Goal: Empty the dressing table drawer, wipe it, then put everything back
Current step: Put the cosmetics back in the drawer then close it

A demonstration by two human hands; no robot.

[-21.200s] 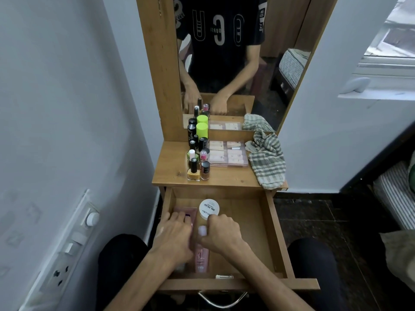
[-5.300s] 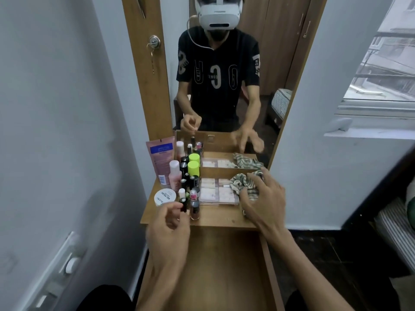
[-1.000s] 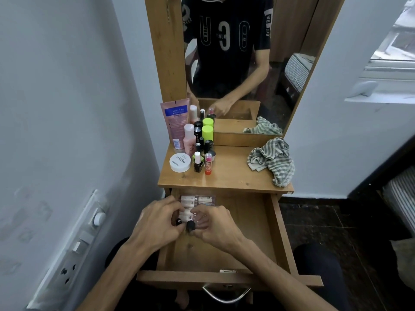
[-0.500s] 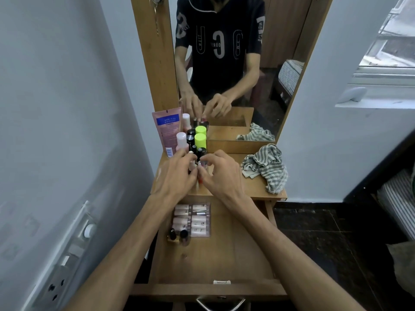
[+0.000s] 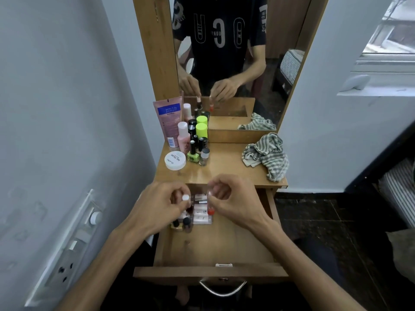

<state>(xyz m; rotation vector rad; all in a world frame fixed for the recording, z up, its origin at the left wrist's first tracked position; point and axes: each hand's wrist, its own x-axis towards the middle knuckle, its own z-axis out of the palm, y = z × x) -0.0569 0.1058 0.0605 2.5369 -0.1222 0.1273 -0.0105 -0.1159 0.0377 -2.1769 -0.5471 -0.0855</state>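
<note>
over the open drawer (image 5: 224, 248) both our hands hang side by side, just in front of the table top (image 5: 226, 162). our left hand (image 5: 157, 209) has its fingers curled round a small bottle with a white cap (image 5: 185, 197), pinched near the top. our right hand (image 5: 235, 203) pinches a thin clear bottle with a red base (image 5: 210, 211), held upright between thumb and forefinger. the two bottles are near each other but apart.

under our hands, at the back left of the drawer, lies a clear flat case of pale nail tips (image 5: 202, 213), partly hidden by our fingers. just in front of it stand two small dark-capped bottles (image 5: 180, 224), touching or nearly touching the case; we cannot tell which. the front part of the drawer shows bare wood, with a metal handle (image 5: 222, 288) below its front edge.

on the table top, at the back left, stand a pink tube (image 5: 169, 122), a pink bottle (image 5: 183, 136), a lime-capped bottle (image 5: 201, 130), a green nail polish (image 5: 192, 153) and a round white jar (image 5: 175, 160). well to the right lies a crumpled striped cloth (image 5: 267, 156), near the mirror (image 5: 235, 59).
</note>
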